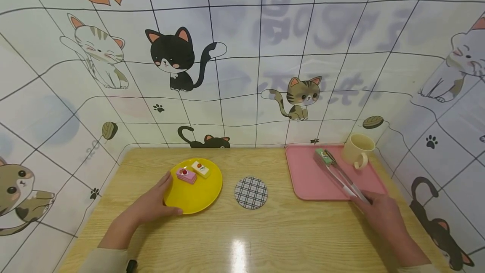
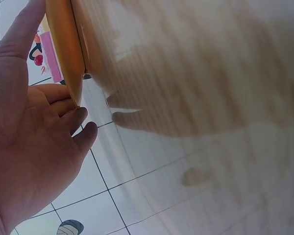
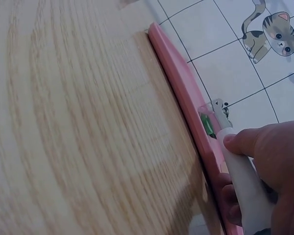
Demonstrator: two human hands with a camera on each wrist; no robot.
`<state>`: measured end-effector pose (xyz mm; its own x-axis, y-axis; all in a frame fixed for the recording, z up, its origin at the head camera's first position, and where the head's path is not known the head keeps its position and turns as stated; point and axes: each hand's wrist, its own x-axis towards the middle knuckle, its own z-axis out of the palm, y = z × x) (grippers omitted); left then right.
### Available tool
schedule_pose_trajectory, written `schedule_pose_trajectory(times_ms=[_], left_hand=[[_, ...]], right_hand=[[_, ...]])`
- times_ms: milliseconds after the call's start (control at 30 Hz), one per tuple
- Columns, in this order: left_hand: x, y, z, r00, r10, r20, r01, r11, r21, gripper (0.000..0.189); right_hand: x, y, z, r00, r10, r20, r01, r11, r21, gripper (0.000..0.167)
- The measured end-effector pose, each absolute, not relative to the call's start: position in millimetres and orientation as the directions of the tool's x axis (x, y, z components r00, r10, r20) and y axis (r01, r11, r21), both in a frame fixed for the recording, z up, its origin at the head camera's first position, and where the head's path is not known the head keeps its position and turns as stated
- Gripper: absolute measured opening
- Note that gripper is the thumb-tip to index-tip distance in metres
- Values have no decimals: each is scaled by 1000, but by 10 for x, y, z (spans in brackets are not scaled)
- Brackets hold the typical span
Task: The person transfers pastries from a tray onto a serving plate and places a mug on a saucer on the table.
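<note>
My left hand (image 1: 153,201) holds the left rim of a yellow plate (image 1: 201,201), thumb at its near edge and fingers along the far side. On the plate lie a pink toy cake slice (image 1: 186,175) and a cream-coloured one (image 1: 200,169). In the left wrist view the fingers (image 2: 78,139) reach the plate's edge. My right hand (image 1: 380,212) grips a pair of tongs (image 1: 342,180) by the handle end. Their tips stand at a green-topped toy cake piece (image 1: 323,156) over a pink tray (image 1: 307,180); whether it touches the tray is unclear.
A cream mug (image 1: 356,148) stands at the tray's far right corner. Between plate and tray lies a round checked coaster (image 1: 251,193). A cat-patterned tile sheet (image 1: 242,75) rises behind and beside the wooden table (image 1: 242,231).
</note>
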<state>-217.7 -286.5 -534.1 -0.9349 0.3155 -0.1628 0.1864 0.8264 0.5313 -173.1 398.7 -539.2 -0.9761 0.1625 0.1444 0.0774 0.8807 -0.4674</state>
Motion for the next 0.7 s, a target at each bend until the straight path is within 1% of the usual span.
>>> schedule_pose_trajectory(times_ms=[433, 700], left_hand=[[-2198, -2888, -5361, -932, 321, -167, 189, 826, 530, 132], [-2191, -2881, -5352, -933, 323, -161, 194, 825, 531, 132]], right_hand=[[-1700, 3966, -5413, -964, 117, 239, -4, 892, -453, 43], [-1671, 3903, -5404, -933, 128, 335, -41, 890, -455, 24]])
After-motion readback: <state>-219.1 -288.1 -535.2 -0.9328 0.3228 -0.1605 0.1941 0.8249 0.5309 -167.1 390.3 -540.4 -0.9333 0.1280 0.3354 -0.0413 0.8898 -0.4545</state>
